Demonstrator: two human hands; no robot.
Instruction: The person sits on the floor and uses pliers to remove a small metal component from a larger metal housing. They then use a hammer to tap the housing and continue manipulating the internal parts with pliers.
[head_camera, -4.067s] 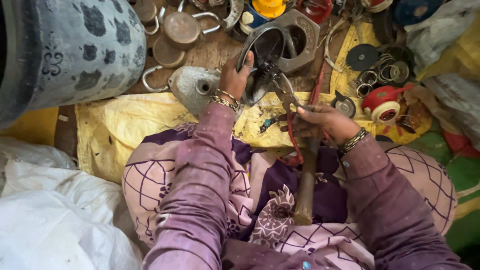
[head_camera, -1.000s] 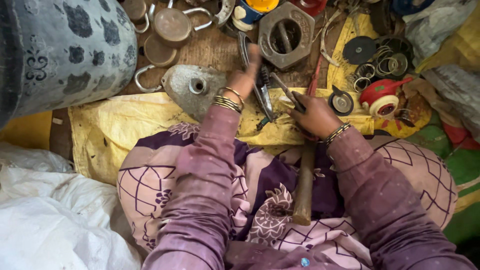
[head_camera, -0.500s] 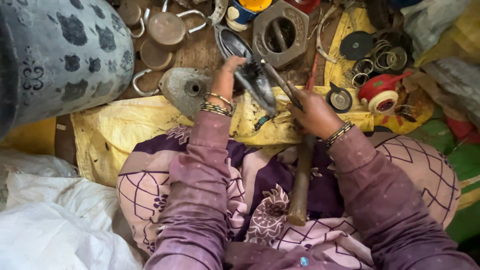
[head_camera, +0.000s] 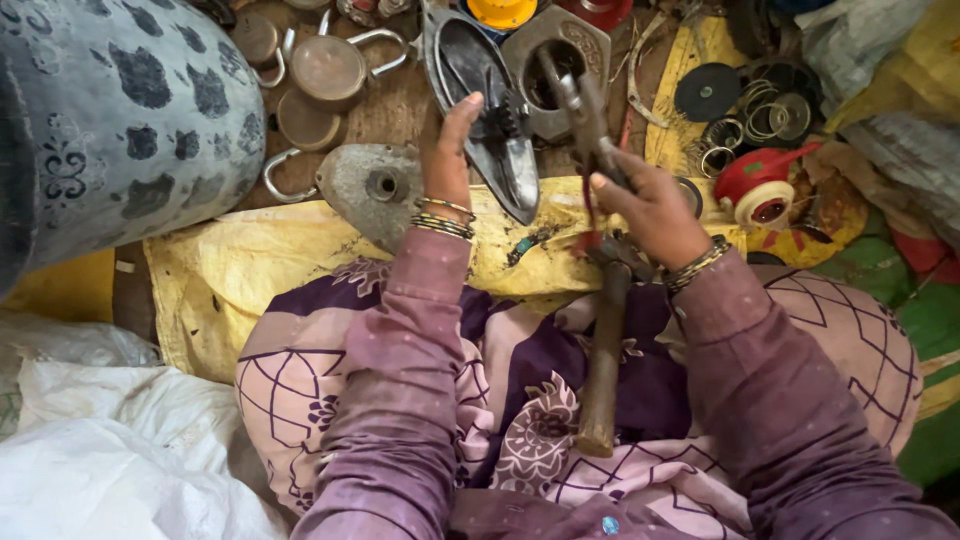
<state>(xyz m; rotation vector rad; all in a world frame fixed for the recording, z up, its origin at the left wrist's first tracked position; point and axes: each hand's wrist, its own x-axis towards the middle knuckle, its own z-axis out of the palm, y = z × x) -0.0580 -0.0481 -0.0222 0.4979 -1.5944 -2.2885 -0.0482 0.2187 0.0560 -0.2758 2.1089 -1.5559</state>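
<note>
- One pointed metal iron base (head_camera: 490, 110) is gripped by the left hand (head_camera: 450, 150), fingers wrapped on its left edge; its long axis runs away from the person, tip pointing back toward the lap.
- One hammer (head_camera: 600, 300): the right hand (head_camera: 650, 210) is closed round its handle near the head, handle end resting on the lap.
- Left of the left hand lies one grey metal plate (head_camera: 365, 190).
- Beyond the right hand sits one hexagonal metal piece (head_camera: 590, 35).
- Right of the right hand: one red part (head_camera: 755, 185).
</note>
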